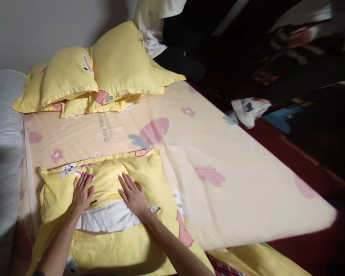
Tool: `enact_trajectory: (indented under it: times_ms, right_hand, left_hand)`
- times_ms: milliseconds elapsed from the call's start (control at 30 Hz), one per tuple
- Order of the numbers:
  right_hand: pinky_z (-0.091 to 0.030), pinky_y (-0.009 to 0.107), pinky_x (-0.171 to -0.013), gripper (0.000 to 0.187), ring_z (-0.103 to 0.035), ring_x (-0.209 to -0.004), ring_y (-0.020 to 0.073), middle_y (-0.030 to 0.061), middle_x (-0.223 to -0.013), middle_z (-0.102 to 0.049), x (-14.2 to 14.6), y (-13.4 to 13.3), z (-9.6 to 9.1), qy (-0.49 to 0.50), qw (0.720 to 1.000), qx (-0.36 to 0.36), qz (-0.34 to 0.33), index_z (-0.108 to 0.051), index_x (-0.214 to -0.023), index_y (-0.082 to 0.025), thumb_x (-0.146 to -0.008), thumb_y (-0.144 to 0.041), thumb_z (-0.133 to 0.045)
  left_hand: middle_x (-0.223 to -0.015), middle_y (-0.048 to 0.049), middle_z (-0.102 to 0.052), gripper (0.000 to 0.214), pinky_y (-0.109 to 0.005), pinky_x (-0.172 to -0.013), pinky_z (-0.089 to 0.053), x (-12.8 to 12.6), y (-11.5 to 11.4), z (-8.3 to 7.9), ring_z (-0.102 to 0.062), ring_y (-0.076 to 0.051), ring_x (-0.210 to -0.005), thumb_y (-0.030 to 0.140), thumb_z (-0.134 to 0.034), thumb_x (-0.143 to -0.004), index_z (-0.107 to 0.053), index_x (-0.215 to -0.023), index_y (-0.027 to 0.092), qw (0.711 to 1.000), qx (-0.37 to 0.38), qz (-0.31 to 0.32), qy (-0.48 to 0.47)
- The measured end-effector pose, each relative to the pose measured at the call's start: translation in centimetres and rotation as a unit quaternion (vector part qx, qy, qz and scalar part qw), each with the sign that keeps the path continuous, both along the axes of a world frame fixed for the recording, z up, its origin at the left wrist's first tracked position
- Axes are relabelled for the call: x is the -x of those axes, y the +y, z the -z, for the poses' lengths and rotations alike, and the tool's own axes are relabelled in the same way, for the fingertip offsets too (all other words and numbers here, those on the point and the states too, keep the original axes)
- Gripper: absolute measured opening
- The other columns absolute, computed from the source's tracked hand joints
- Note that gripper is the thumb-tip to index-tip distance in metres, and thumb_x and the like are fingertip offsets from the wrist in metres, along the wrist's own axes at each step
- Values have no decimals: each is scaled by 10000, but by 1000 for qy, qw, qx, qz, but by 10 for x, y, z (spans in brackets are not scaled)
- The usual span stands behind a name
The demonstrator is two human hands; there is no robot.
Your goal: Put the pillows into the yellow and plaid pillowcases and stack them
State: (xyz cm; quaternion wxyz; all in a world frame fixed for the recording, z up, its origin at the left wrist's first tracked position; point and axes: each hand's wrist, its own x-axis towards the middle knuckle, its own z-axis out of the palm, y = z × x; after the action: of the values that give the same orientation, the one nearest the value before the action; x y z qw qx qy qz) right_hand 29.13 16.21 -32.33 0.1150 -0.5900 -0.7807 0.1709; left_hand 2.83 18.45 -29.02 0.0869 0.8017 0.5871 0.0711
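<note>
In front of me on the bed lies a yellow pillowcase (149, 172) with rabbit and carrot prints, filled with a pillow. Its opening gapes across the middle, and the white pillow (107, 218) shows through the slit. My left hand (83, 191) rests flat on the fabric beyond the slit, on the left, near a printed rabbit face. My right hand (133, 193) lies on the same panel farther right, fingers spread, its wrist by the right end of the slit. Neither hand grips anything.
Several yellow pillows (120, 61) are piled against the wall at the bed's far end. The peach bedsheet (232, 199) has carrot and flower prints. A grey-white padded bundle (2, 153) runs along the left. White shoes (250, 109) and dark clutter lie beyond the right edge.
</note>
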Motion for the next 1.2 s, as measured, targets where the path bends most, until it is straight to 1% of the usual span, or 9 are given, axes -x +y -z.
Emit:
enact_trajectory:
  times_ms: [200,267,367,500,667,800,900,1033,1200]
  right_hand:
    - [-350,446,-1074,587,-343,-1445,234,104,-1562,-378,-56,-24,-37,56,997,11,-47,-277,-1547,-282,-999,-465,-380]
    - [-345,458,-1071,706,-347,-1442,264,120,-1574,-354,-66,-50,-28,37,997,-1,-67,-230,-1562,-283,-942,-514,-476]
    - [-349,470,-1057,774,-405,-1398,301,152,-1539,-409,-49,-75,1,-13,999,-24,-23,-276,-1544,-239,-864,-443,-586]
    - [-343,497,-1037,649,-495,-1279,323,162,-1398,-550,-13,-57,20,-61,993,-36,90,-420,-1452,-197,-826,-234,-584]
    - [-393,467,-937,606,-571,-1118,306,146,-1273,-613,-30,-32,0,-17,993,-76,90,-397,-1458,-222,-865,-206,-522]
    - [-388,475,-908,601,-587,-1125,321,163,-1280,-609,-50,-65,-30,-1,984,-122,133,-323,-1507,-247,-921,-225,-453]
    - [-373,453,-968,592,-563,-1218,301,149,-1359,-587,-36,-102,-61,50,993,-106,15,-301,-1532,-281,-955,-255,-428]
    - [-314,485,-1093,737,-416,-1388,323,126,-1517,-449,17,-120,-74,105,972,56,-203,-296,-1546,-290,-901,-546,-545]
    - [-331,550,-1070,801,-424,-1376,352,152,-1493,-473,70,-86,-43,83,966,185,-161,-484,-1442,-244,-776,-645,-678]
  left_hand:
    - [-1557,-90,-404,626,-442,-1198,-265,35,-57,-69,-319,-229,-1467,428,-471,-955,-303,-1526,234,995,42,92,19]
    - [-1592,-117,-329,815,-487,-1206,-227,44,-93,-64,-278,-288,-1481,551,-560,-879,-236,-1550,221,995,39,68,55]
    - [-1569,-158,-361,862,-524,-1190,-238,41,-131,-29,-354,-323,-1442,507,-616,-847,-228,-1552,197,996,-18,-28,83]
    - [-1561,-148,-377,741,-552,-1170,-273,32,-122,5,-354,-313,-1444,213,-566,-849,-280,-1533,206,994,-54,-68,63]
    - [-1443,-38,-556,794,-471,-1145,-366,50,-85,-9,-414,-214,-1414,-41,-421,-708,-435,-1449,244,998,-44,-38,-1]
    - [-1330,-10,-652,751,-439,-1110,-422,62,-87,-15,-500,-184,-1348,-64,-369,-695,-541,-1361,237,997,-63,-34,-35]
    - [-1373,-10,-620,774,-451,-1124,-410,61,-98,-25,-467,-185,-1375,-59,-367,-705,-494,-1405,247,997,-56,-20,-41]
    - [-1437,-43,-561,728,-469,-1127,-402,62,-120,-56,-412,-217,-1416,-7,-421,-799,-389,-1476,257,995,-74,31,-56]
    - [-1444,-67,-555,592,-420,-1086,-438,69,-153,-78,-458,-238,-1379,223,-569,-884,-425,-1459,237,994,-22,106,10]
